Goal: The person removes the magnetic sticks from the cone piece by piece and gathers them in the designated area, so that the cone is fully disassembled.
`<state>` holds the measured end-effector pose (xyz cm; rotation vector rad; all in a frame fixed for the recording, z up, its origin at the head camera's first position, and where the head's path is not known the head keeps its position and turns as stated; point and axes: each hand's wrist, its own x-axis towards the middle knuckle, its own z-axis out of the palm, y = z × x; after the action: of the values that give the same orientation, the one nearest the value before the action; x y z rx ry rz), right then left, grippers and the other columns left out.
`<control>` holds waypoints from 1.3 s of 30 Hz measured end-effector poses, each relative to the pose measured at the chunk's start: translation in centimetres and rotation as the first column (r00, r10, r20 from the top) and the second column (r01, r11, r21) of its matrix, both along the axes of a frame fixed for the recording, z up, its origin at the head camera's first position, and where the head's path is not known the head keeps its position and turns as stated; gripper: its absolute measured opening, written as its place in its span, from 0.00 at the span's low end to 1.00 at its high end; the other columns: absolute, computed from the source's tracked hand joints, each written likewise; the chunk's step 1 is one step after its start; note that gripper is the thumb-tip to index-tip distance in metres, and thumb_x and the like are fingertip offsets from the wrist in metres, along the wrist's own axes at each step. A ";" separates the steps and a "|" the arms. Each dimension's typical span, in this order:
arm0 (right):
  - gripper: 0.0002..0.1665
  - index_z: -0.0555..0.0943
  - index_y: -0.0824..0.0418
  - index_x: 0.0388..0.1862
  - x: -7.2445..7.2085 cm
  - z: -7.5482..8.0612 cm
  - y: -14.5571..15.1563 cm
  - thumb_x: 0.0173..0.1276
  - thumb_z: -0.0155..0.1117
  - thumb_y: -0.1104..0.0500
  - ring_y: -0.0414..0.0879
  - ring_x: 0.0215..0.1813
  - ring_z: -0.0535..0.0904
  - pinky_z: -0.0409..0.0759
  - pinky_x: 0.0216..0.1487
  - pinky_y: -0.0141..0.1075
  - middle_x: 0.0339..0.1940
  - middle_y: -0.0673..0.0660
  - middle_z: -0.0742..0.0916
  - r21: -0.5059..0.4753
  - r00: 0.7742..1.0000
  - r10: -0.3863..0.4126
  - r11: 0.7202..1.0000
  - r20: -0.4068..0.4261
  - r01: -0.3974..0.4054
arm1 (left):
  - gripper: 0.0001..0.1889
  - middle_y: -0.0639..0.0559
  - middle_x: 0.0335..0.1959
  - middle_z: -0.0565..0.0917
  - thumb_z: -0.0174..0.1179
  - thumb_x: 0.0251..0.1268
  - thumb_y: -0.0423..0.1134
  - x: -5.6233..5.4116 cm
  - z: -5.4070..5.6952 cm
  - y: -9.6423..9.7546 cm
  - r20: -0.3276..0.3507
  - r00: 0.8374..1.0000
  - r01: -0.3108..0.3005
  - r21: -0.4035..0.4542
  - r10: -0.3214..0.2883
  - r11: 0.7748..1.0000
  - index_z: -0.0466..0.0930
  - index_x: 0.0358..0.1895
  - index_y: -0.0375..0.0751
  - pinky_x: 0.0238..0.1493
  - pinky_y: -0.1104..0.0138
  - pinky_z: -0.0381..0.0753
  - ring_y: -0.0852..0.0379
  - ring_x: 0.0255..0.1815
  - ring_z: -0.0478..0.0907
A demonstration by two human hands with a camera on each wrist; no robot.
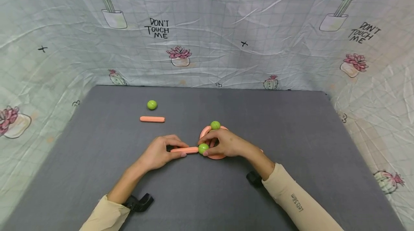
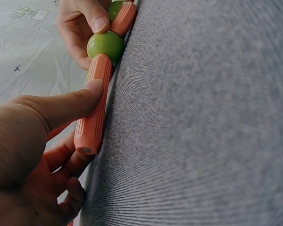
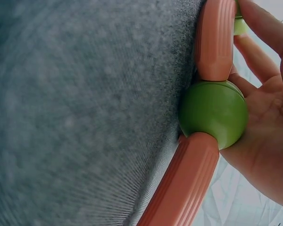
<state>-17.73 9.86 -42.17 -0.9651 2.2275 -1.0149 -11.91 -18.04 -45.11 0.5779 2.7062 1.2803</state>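
- The left hand (image 1: 160,152) pinches a straight, ribbed orange rod (image 1: 189,150) between thumb and fingers, near its outer end; the material looks like plastic.
- The right hand (image 1: 226,143) pinches a glossy green ball (image 1: 203,148), its thumb on the near side and a fingertip on the far side.
- The rod meets the ball at 9 o'clock and appears to touch it; whether the joint is firm, I cannot tell.
- To seat it well, I would hold the ball steady, line the rod up with the ball's middle and push straight toward 3 o'clock, level with the table, since a tilted push could roll the ball or twist its neighbours.
- The ball sits at about 8 o'clock on a ring of curved orange pieces (image 1: 216,157), partly hidden by the right hand; a light grip would spare its shape.
- At the ring's 12 o'clock sits a second green ball (image 1: 215,125).
- The right wrist view shows a third green ball (image 3: 213,113) between a curved piece and another orange rod (image 3: 181,183).
- Out at 10 o'clock from the ring lie a loose orange rod (image 1: 152,119) and, at 12 o'clock from that, a loose green ball (image 1: 152,105).
- Beneath everything is a dark grey table (image 1: 284,126).
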 end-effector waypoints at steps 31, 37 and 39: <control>0.21 0.87 0.56 0.60 -0.2 0.2 0.3 0.68 0.75 0.61 0.37 0.44 0.83 0.83 0.50 0.30 0.49 0.52 0.90 -0.006 1.000 -0.008 1.000 0.021 0.008 | 0.11 0.59 0.42 0.90 0.72 0.67 0.40 -0.2 0.1 -1.8 0.000 1.000 -0.015 0.065 0.015 0.998 0.91 0.50 0.54 0.42 0.71 0.78 0.66 0.39 0.80; 0.20 0.88 0.55 0.59 0.0 0.0 0.4 0.68 0.75 0.61 0.38 0.45 0.83 0.82 0.49 0.30 0.49 0.50 0.90 -0.003 0.999 -0.026 1.000 0.040 0.027 | 0.11 0.57 0.43 0.89 0.72 0.67 0.40 -0.2 0.2 -2.3 -0.056 0.996 -0.070 0.041 0.072 0.997 0.91 0.51 0.52 0.43 0.69 0.78 0.64 0.40 0.80; 0.20 0.88 0.53 0.58 0.0 0.0 0.4 0.68 0.76 0.61 0.38 0.45 0.83 0.82 0.49 0.29 0.48 0.49 0.90 0.001 0.999 -0.032 0.999 0.042 0.032 | 0.11 0.56 0.44 0.89 0.71 0.68 0.40 -0.2 0.1 -2.6 -0.071 0.993 -0.093 0.021 0.094 0.995 0.91 0.52 0.52 0.44 0.68 0.78 0.64 0.41 0.80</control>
<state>-17.75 10.24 -42.19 -0.9021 2.2150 -1.0400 -12.13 -20.61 -44.98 0.5142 2.8148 1.3314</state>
